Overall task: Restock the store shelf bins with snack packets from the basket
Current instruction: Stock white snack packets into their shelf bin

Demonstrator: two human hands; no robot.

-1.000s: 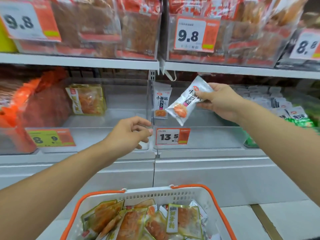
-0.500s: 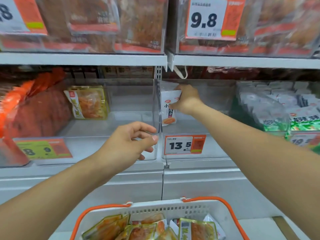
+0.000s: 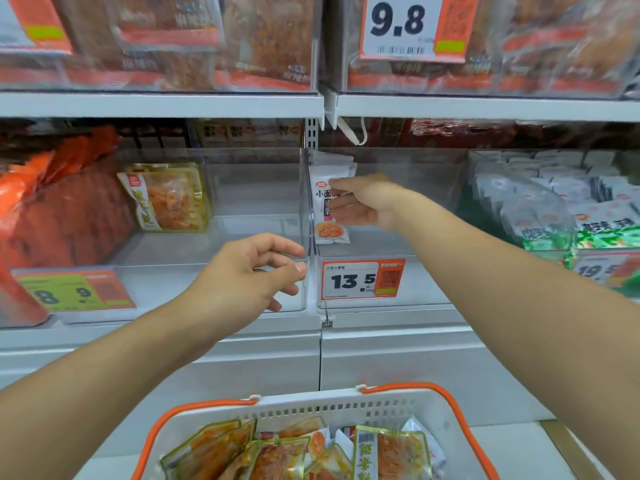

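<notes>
Fingers (image 3: pixel 341 202) of right hand (image 3: pixel 363 202) now straightened, white snack packet (image 3: pixel 327 233) parked in the 13.5 bin (image 3: pixel 433 188); left hand (image 3: pixel 249 271) loosely curled, holding nothing, basket (image 3: pixel 311 405) next.

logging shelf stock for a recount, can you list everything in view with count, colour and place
white snack packets: at least two, white, upright at left wall of the 13.5 bin
yellow packet: one, yellow-orange, back of the left bin
basket: one, white with orange handles, bottom centre, holding yellow and white packets
price tag 13.5: one, white-orange, bin front
price tag 9.8: one, upper shelf
green-white packets: many, right bin
left hand: loosely curled, empty
right hand: fingers touching a white packet
</notes>
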